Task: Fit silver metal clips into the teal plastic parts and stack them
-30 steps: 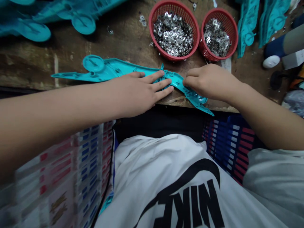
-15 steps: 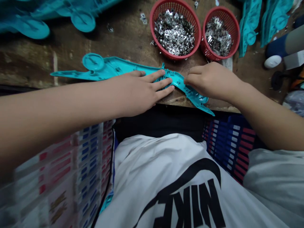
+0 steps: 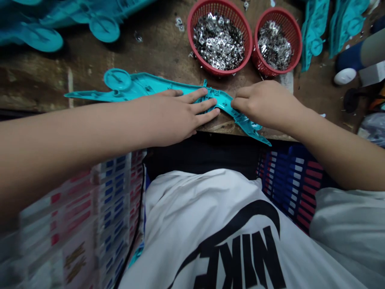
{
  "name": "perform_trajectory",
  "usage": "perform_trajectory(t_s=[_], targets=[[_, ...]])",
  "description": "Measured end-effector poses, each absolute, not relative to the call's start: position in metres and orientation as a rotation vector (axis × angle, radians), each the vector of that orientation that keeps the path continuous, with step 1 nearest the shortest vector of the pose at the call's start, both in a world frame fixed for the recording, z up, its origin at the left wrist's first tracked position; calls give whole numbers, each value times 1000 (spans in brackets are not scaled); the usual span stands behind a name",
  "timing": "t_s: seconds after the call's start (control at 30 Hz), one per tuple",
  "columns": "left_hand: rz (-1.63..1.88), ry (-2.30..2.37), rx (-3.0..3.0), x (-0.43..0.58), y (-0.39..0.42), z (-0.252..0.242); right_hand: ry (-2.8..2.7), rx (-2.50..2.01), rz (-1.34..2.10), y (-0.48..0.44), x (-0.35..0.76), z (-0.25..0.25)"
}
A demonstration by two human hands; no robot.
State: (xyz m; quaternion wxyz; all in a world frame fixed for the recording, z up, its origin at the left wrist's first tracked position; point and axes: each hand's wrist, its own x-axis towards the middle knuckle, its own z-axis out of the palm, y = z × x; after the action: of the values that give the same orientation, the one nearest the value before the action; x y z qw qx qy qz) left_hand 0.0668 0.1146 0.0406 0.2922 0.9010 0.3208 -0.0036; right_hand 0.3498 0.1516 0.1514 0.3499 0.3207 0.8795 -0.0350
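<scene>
- teal plastic piece [image 3: 156,86], one, long and curved, with a round disc toward its left end; lies along the near edge of the tabletop [image 3: 159,52], its pointed right tip jutting just past that edge.
- left hand [image 3: 177,116], palm down, fingers spread apart; fingertips rest on the middle of the piece.
- right hand [image 3: 264,102], fingers curled and drawn together at the right part of the piece; whether they are clamped on it or on some small part cannot be told, the fingertips being hidden.
- larger red basket [image 3: 221,72], filled with small shiny metal parts [image 3: 221,44]; farther from the near edge than the piece.
- smaller red basket [image 3: 266,70], touching or just beside the larger one at its right; holds thinner-looking metal bits [image 3: 275,46].
- loose metal parts [image 3: 179,24], a few, left of the larger red basket.
- further teal pieces [image 3: 104,28], heaped toward the tabletop's far left corner; others [image 3: 314,36] toward the far right.
- blue crate [image 3: 279,180], below the near edge, at right.
</scene>
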Motion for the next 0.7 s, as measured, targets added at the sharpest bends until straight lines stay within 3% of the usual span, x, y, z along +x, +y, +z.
perform_trajectory(t_s=[0.27, 0.47, 0.7], targets=[[-55, 883, 2435, 68, 114, 46, 2529, 843, -203, 159, 373, 133], [-19, 888, 2447, 66, 115, 46, 2321, 1072, -197, 165, 361, 158], [-51, 920, 2559, 65, 121, 67, 2071, 1616, 172, 185, 395, 202]])
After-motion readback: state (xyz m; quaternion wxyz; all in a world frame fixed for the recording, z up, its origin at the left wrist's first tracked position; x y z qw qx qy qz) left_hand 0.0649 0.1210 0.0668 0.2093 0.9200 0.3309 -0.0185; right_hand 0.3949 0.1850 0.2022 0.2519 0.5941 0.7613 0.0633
